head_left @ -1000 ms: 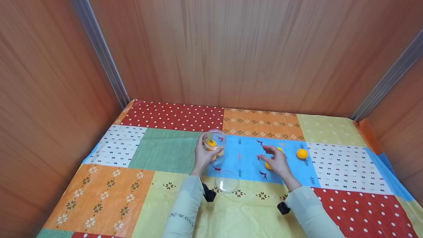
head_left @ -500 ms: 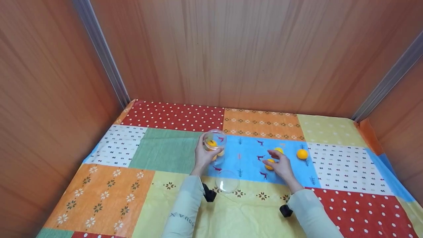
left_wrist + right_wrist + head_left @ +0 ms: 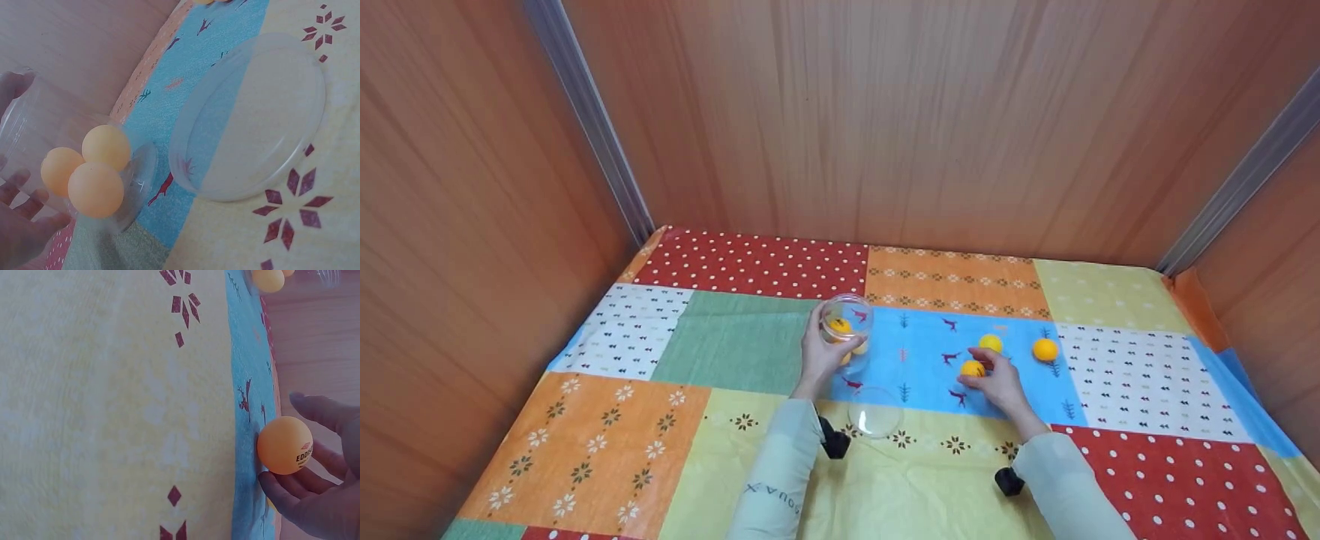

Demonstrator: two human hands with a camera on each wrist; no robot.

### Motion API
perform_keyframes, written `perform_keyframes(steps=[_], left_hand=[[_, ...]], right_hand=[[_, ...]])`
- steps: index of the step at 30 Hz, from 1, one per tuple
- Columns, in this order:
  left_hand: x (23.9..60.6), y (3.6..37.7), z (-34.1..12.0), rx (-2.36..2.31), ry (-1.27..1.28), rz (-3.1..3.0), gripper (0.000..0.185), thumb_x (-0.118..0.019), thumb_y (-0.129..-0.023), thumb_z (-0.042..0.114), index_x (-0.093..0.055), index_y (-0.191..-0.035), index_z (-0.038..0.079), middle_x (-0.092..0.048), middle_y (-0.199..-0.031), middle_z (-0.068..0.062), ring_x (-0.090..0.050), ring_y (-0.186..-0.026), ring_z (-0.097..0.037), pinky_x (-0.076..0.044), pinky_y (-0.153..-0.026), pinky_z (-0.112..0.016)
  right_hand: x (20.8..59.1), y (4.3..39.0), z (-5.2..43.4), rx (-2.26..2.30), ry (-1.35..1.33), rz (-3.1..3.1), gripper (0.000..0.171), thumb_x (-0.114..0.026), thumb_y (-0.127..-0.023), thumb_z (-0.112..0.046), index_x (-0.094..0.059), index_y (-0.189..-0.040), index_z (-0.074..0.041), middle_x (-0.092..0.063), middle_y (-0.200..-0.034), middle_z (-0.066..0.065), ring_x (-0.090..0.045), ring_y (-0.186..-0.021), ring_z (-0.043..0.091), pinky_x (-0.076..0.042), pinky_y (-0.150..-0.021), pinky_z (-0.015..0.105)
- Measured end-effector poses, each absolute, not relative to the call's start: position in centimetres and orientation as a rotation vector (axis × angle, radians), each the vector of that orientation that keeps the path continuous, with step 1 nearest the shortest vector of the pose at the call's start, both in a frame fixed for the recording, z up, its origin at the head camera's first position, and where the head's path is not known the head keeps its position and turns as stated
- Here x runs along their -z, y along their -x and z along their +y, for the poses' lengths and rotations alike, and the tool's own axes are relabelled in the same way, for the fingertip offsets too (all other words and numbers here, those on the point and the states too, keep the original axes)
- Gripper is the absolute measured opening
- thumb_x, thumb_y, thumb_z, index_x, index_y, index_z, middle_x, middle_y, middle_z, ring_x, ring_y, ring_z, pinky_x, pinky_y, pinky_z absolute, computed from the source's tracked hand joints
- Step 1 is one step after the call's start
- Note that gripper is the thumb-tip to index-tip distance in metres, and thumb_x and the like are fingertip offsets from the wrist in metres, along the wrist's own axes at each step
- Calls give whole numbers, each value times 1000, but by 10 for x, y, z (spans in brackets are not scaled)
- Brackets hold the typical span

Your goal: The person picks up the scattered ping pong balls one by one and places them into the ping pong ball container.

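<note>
My left hand [image 3: 823, 352] grips a clear plastic jar [image 3: 849, 306], its fingers and thumb around the wall. Inside, three orange ping-pong balls [image 3: 96, 190] show through the plastic. My right hand [image 3: 997, 379] has its fingers and thumb around another orange ping-pong ball [image 3: 285, 445] with printed lettering, low over the blue patch of cloth. Just beyond this hand lies a yellow ball [image 3: 991, 343], partly hidden behind the fingers in the right wrist view. A further orange ball [image 3: 1045, 349] rests to the right.
A clear round lid [image 3: 875, 412] lies flat in front of the jar, between the forearms. The patchwork cloth [image 3: 765, 465] covers the table. Wooden panels [image 3: 930, 127] enclose the back and both sides.
My right hand has come down to the near orange ball and closed its fingers around it; the ball has turned so its lettering shows. The left hand and jar have stayed put.
</note>
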State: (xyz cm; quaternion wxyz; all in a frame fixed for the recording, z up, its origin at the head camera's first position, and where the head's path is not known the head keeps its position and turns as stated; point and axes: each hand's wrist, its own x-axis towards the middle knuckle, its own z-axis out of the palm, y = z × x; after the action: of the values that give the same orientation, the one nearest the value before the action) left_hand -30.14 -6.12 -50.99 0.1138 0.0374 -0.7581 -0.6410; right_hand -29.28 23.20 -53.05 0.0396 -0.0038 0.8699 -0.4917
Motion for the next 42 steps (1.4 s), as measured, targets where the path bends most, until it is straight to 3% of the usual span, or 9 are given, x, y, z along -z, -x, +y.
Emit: perform_keyframes(steps=[10,19,30,42], left_hand=[[508,300,-61,1877,-128,-2223,79,-78,-66,17,-34,-132,16,-42,-127,-13,-41,-115,-25,-35,-95,-44],[510,300,-62,1883,-100,-2215,78,-78,-66,17,-34,-131,15,-42,-127,-14,-41,-114,-26,-37,-93,-43],[508,300,-61,1884,-109,-2215,79,-78,-66,16,-34,-132,15,-42,-128,-13,-40,-116,-26,-35,-95,-44],[509,301,-61,1871,-108,-2219,78,-78,-66,18,-35,-131,15,-42,-128,-14,-41,-115,-25,-35,-94,-44]], right_hand=[[533,292,231,1499,-20,2688,44,-66,-76,0,-51,-118,3,-51,-114,21,-48,-104,32,-37,-92,44],[532,291,228,1489,23,2718,43,-66,-76,0,-53,-117,3,-52,-112,20,-51,-99,32,-39,-89,44],[526,291,216,1532,35,2690,41,-66,-77,0,-54,-116,0,-53,-111,17,-50,-102,31,-39,-90,43],[510,295,193,1540,108,2743,41,-69,-74,-3,-57,-113,-3,-55,-110,15,-50,-100,29,-43,-84,41]])
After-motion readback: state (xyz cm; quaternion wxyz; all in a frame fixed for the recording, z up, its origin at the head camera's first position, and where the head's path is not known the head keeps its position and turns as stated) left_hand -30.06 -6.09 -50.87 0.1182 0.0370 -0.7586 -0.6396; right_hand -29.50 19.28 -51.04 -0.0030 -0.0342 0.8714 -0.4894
